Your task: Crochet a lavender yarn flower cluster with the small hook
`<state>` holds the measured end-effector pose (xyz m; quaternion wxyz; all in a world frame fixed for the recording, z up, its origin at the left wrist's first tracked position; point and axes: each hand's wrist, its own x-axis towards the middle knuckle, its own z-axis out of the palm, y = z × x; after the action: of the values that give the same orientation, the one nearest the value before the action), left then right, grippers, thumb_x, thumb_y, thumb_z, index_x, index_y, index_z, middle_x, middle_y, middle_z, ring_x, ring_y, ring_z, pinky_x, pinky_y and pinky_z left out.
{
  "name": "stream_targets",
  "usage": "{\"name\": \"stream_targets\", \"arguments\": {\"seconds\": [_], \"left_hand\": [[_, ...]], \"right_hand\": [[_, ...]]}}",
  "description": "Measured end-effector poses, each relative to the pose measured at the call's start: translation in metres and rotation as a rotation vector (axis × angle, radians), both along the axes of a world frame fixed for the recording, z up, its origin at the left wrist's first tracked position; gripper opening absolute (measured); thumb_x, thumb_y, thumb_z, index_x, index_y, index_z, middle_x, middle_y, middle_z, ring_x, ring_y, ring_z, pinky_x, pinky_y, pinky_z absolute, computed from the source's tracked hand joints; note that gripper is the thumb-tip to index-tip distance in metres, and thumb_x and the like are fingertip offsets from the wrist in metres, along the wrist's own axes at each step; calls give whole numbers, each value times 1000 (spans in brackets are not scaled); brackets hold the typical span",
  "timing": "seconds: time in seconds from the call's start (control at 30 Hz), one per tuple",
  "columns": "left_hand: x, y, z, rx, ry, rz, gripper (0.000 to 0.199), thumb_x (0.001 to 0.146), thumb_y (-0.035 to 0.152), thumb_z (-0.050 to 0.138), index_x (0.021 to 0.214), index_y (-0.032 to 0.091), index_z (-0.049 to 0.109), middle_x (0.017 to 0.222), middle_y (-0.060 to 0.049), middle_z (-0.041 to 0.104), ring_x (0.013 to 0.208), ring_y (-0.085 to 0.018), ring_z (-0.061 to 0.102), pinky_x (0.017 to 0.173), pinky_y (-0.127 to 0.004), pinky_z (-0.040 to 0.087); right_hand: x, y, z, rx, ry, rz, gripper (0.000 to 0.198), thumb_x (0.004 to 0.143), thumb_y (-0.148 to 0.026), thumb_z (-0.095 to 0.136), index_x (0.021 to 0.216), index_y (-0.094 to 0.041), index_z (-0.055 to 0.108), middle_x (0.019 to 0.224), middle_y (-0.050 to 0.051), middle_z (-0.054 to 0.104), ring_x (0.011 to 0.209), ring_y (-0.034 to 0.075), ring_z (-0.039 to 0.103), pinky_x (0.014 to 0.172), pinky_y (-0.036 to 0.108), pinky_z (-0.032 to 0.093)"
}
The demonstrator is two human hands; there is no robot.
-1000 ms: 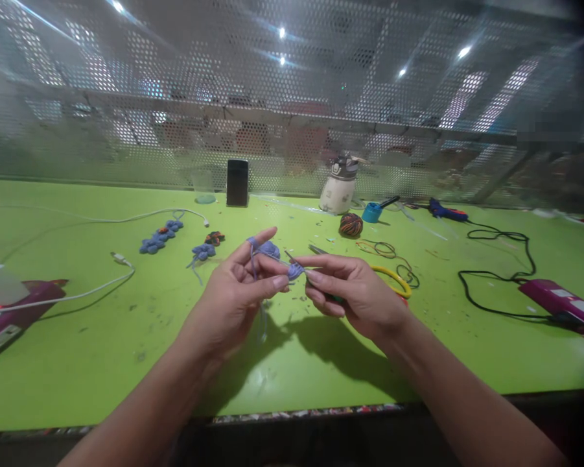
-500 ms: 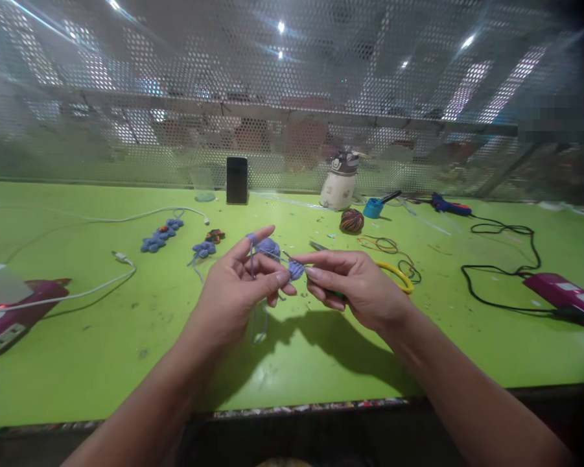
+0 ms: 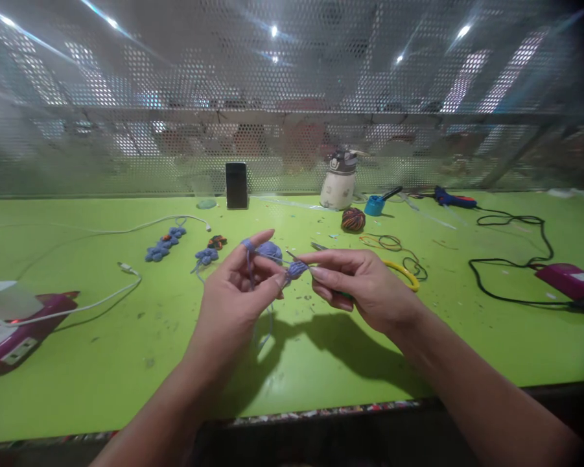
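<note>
My left hand (image 3: 245, 285) pinches the edge of a small purple-blue crochet piece (image 3: 297, 269), with yarn wrapped round its raised index finger. My right hand (image 3: 364, 285) is closed on a thin crochet hook (image 3: 292, 255), whose tip shows just above the piece; the rest of the hook is mostly hidden by the fingers. Loops of yarn sit along the hook. Behind the left fingers lies a ball of purple-blue yarn (image 3: 270, 251). A loose yarn tail (image 3: 267, 334) hangs below my left hand.
Crocheted blue flowers (image 3: 165, 245) lie at the left, near a white cable (image 3: 126, 227). A phone (image 3: 236, 186), a bottle (image 3: 339, 185), a dark multicoloured yarn ball (image 3: 353, 220) and a blue tape roll (image 3: 374, 205) stand behind. Yellow-handled scissors (image 3: 408, 277) lie by my right hand; a glue gun (image 3: 454, 198) lies beyond.
My view has shifted slightly, so the table sits lower in the picture. The crochet piece has tilted and looks more stretched between my hands, which have moved slightly apart.
</note>
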<state>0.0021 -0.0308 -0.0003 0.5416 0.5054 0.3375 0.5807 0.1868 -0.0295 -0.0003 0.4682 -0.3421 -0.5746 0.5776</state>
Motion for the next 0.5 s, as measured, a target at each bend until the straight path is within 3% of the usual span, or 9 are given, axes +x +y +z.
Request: {"name": "stream_targets", "arguments": {"seconds": [0.2,0.5], "left_hand": [[5,-2,2,-9,-62,25,48,70,10,76,115,18,63,73,2,65,77,-12,60,80,-25,47],[3,-1,1,-100,-82,-79,42,72,13,74,113,15,63,76,1,63,70,-10,60,72,-24,48]], "right_hand": [[1,0,0,16,-11,-4,27,85,-24,66,110,-17,72,55,-4,50,45,5,38,42,20,25],[1,1,2,92,-134,-5,29,85,-24,63,111,-17,73,54,-4,50,44,6,38,41,20,25]]}}
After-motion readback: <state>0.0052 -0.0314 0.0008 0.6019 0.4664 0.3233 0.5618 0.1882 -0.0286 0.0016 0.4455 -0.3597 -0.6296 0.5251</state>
